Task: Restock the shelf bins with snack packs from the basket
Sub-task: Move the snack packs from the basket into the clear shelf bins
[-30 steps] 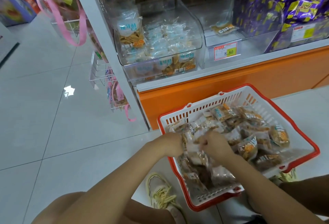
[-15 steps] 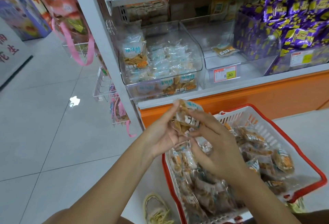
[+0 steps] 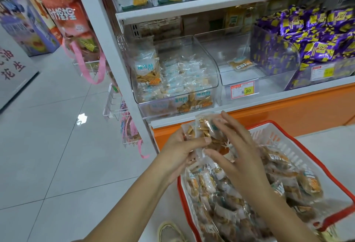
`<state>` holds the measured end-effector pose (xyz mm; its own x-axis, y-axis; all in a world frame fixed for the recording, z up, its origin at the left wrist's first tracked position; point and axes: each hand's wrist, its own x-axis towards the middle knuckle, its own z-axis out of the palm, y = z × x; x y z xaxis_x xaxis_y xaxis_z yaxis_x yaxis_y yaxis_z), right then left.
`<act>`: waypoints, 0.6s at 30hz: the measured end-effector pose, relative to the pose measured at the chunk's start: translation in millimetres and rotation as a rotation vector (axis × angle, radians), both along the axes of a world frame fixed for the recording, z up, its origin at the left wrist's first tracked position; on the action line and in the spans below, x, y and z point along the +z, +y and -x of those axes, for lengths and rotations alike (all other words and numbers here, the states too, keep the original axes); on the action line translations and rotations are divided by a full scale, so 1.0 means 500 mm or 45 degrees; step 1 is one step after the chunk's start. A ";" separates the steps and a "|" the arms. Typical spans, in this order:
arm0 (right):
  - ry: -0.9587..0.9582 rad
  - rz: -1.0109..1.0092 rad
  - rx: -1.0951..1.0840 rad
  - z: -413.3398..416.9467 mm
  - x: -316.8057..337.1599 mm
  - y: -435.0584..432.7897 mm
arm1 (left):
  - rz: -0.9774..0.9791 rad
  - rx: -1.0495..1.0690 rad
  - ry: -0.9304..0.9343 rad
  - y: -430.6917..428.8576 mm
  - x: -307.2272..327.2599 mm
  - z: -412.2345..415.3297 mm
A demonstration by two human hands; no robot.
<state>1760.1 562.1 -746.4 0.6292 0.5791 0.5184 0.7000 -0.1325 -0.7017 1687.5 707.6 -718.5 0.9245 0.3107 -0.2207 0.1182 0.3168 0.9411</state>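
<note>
A red-rimmed white basket (image 3: 288,141) on the floor holds several clear snack packs (image 3: 230,199). Above its near left corner I hold a small bunch of snack packs (image 3: 204,129) between both hands. My left hand (image 3: 180,151) grips the bunch from the left, thumb across the front. My right hand (image 3: 232,145) holds it from the right with fingers spread over the packs. Just above, a clear shelf bin (image 3: 178,80) is partly filled with the same packs. The clear bin to its right (image 3: 240,63) holds one single pack.
A white shelf upright (image 3: 115,49) runs down left of the bins. Purple snack bags (image 3: 311,36) fill the bin at the right. Wire racks with pink-ribboned bags (image 3: 90,63) hang on the shelf end. A shoe (image 3: 171,232) sits beside the basket on the tiled floor.
Both hands were down in the basket gathering packs; they have lifted a bunch out and raised it toward the left bin. The view has tilted up.
</note>
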 end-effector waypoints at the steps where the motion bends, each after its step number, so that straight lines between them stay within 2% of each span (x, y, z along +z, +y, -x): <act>1: -0.075 0.009 0.010 -0.003 0.000 0.000 | -0.038 0.003 -0.021 -0.004 0.005 0.002; 4: -0.259 0.082 0.136 -0.020 0.006 -0.001 | -0.107 0.002 -0.069 -0.004 0.024 0.009; 6: -0.264 0.126 0.251 -0.034 0.019 0.000 | -0.166 0.022 -0.078 0.005 0.032 0.010; 9: 0.083 0.039 0.389 -0.051 0.054 0.008 | -0.275 0.098 -0.056 0.016 0.050 0.006; 12: 0.486 -0.118 0.449 -0.065 0.092 0.027 | -0.269 0.221 -0.073 0.024 0.071 -0.002; 14: 0.764 -0.129 0.505 -0.076 0.108 0.049 | -0.313 0.279 -0.066 0.037 0.081 -0.004; 16: 0.891 -0.046 0.532 -0.087 0.123 0.070 | -0.402 0.275 -0.067 0.050 0.091 -0.003; 18: 0.867 0.021 0.519 -0.095 0.142 0.086 | -0.416 0.272 -0.099 0.063 0.102 0.001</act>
<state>1807.6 605.3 -675.5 0.5413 0.8365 0.0850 0.1132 0.0277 -0.9932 1687.0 739.1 -667.6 0.8416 0.5400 -0.0108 0.0068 0.0093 0.9999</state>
